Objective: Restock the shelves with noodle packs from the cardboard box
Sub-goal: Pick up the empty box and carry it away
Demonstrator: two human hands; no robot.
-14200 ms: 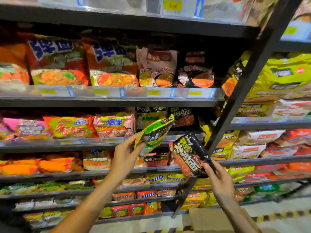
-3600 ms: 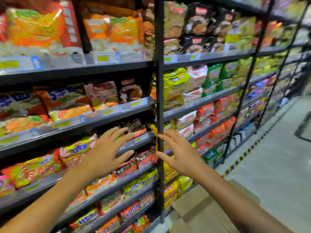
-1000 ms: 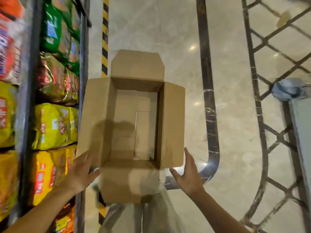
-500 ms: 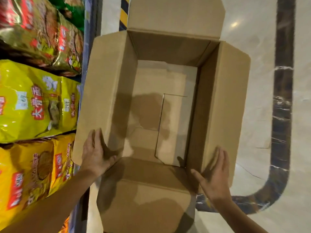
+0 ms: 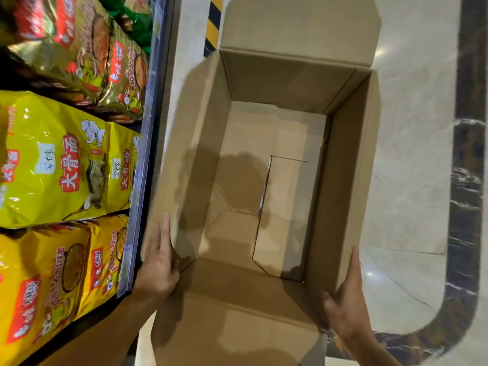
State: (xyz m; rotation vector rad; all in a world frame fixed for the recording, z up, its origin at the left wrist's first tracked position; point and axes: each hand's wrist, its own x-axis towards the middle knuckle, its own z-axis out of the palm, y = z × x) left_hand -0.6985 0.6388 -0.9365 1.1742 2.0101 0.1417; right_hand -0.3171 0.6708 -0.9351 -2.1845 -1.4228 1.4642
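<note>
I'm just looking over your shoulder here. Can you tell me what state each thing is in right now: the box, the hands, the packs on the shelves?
cardboard box: open, all four flaps folded out, nothing inside.
left hand: fingers straight, pressed flat on the box's left flap.
right hand: fingers straight, flat against the box's right flap.
noodle packs: stocked on the shelves, sealed.

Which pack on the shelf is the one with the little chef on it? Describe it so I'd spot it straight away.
Look left of the open cardboard box, to the shelf edge. The middle pack is bright lemon-yellow with large red characters and a white cartoon chef; the pack above it is gold, the one below a deeper orange-yellow.
</note>
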